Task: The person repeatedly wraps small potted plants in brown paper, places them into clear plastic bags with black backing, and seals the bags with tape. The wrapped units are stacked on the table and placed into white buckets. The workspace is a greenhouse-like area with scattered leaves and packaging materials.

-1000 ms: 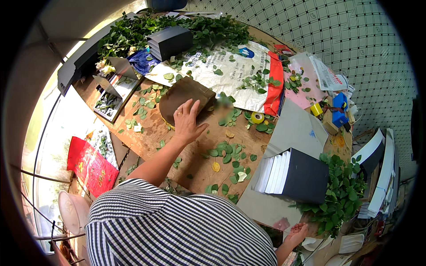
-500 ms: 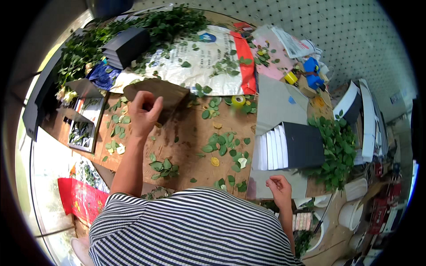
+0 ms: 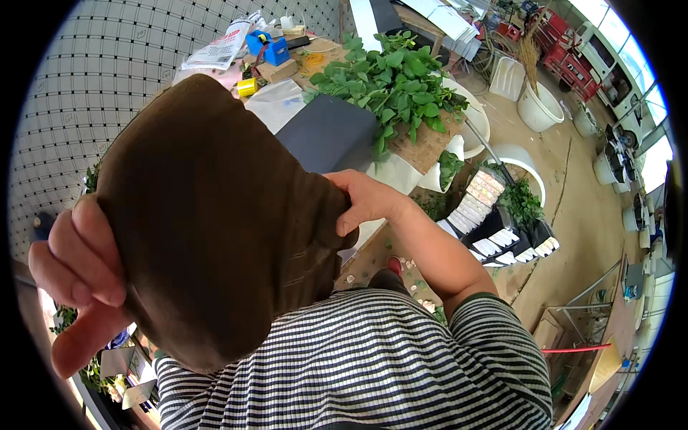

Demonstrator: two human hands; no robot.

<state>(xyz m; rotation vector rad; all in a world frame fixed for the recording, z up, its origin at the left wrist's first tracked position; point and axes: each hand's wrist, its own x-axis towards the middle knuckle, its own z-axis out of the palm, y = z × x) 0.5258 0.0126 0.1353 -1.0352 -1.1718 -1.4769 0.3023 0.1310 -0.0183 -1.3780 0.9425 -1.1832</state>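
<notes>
A large brown piece of soft material [image 3: 208, 222], rounded at the edges with folds on its right side, fills the near left of the view. I cannot make out just what kind of thing it is. My left hand [image 3: 79, 279] grips its left edge, fingers curled and thumb pointing down and out. On the opposite edge my right hand [image 3: 365, 201] is closed, thumb in front and fingers partly hidden behind the material. The brown piece is raised close in front of my striped shirt and covers much of the worktable.
Beyond it lie a dark grey box-shaped bundle [image 3: 326, 132], green leafy stems [image 3: 398, 82], a blue tape dispenser [image 3: 267, 48] and a yellow tape roll [image 3: 246, 87]. To the right are a white bucket [image 3: 540, 107] and white-and-black wrapped bundles [image 3: 494, 244].
The view has swung to the right. The brown piece has come up from the table, and my right hand, empty before, now grips it along with my left.
</notes>
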